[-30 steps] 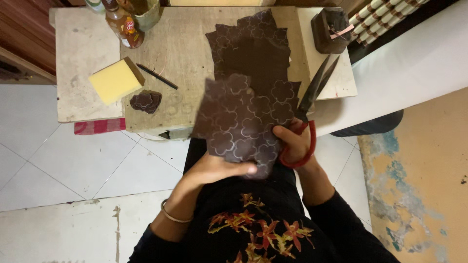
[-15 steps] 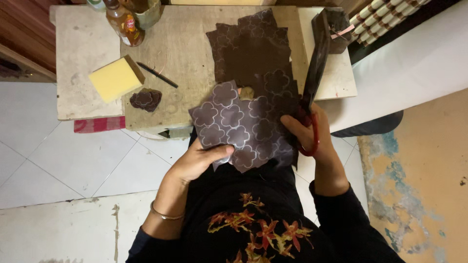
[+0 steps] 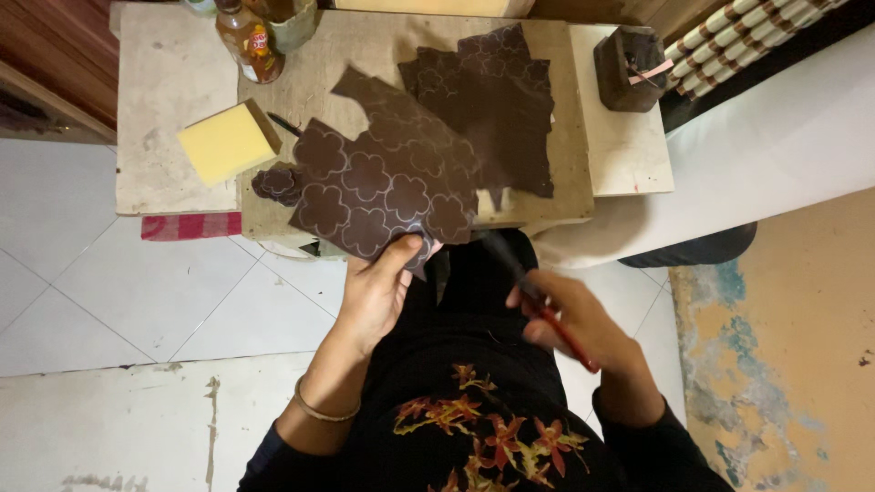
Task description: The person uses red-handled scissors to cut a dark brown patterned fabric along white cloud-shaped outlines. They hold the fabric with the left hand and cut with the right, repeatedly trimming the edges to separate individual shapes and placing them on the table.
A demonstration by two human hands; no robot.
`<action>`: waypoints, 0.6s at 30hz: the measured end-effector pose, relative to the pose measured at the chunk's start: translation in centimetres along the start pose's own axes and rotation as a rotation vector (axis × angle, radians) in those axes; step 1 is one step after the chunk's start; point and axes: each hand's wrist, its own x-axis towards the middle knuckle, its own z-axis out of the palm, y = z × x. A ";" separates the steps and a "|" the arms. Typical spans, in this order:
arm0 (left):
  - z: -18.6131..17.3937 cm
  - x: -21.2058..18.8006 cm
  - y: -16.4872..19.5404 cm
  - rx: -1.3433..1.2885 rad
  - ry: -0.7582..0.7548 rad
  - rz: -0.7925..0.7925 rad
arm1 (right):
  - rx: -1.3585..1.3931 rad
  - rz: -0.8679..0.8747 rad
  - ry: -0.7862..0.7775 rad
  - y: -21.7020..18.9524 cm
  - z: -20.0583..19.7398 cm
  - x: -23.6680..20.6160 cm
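Leather sheet: I hold the brown leather sheet (image 3: 383,187), marked with flower outlines, by its near edge; it spreads away from my fingers over the front of the bench (image 3: 173,100).
Left hand: my left hand (image 3: 378,292) reaches forward, palm turned inward, thumb on top of the sheet's lower edge and the other fingers under it, clamped on the leather.
Right hand: my right hand (image 3: 574,323) sits lower and to the right of the sheet, apart from it, fingers closed round the red handles of the scissors (image 3: 538,301).
Scissors: the blades point up-left toward the sheet's near corner; they are blurred, so I cannot tell whether they touch it or stand open.
Beyond my fingers: a second dark leather piece (image 3: 497,100) lies partly under the sheet; a yellow sponge (image 3: 228,141) sits left of it.
Hidden: my left fingertips are under the leather, out of sight.
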 end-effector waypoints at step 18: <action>3.2 -2.7 0.9 0.418 -0.037 0.192 | 0.013 0.138 -0.002 0.6 2.3 -0.7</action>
